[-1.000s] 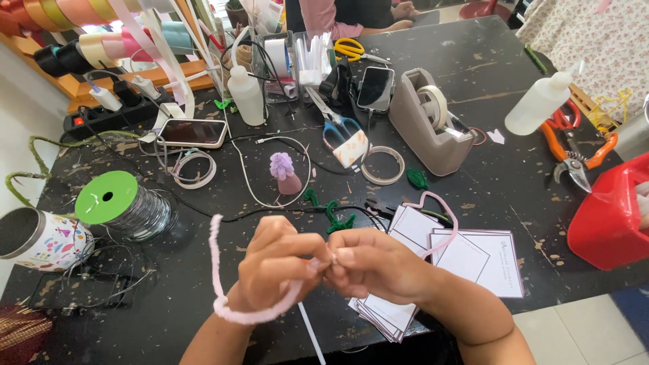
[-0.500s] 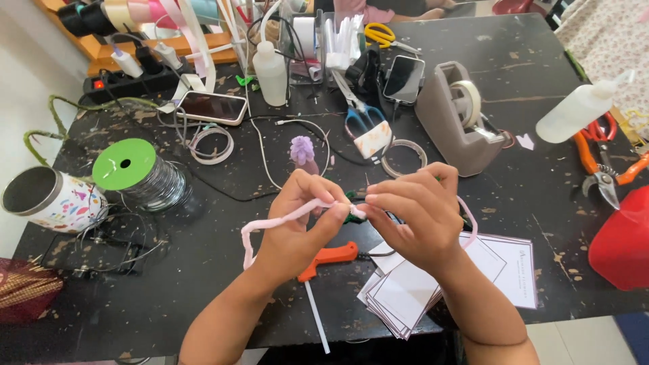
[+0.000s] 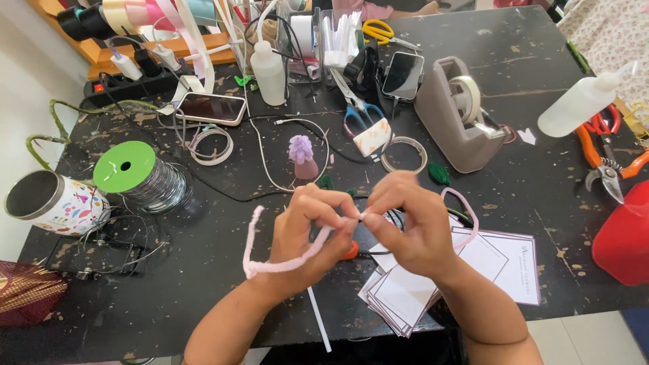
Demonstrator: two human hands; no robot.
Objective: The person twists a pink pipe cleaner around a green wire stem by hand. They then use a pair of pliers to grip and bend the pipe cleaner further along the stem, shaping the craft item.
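Two hands meet above table edge: left hand (image 3: 312,226) and right hand (image 3: 409,223), fingers pinched shut on pink pipe cleaner (image 3: 270,260). Long axis runs left–right; free loop trails left of left hand, other end curls right past right hand.

Pale pink pipe cleaner (image 3: 284,260), black scuffed table (image 3: 527,169), green-topped wire spool (image 3: 138,177), grey tape dispenser (image 3: 453,115), red container (image 3: 625,236).

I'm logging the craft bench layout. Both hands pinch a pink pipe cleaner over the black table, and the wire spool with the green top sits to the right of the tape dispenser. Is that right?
Not quite. In the head view the wire spool sits far to the left of the tape dispenser, beside the printed tin. The rest holds: the left hand and right hand pinch the pink pipe cleaner over the black table.
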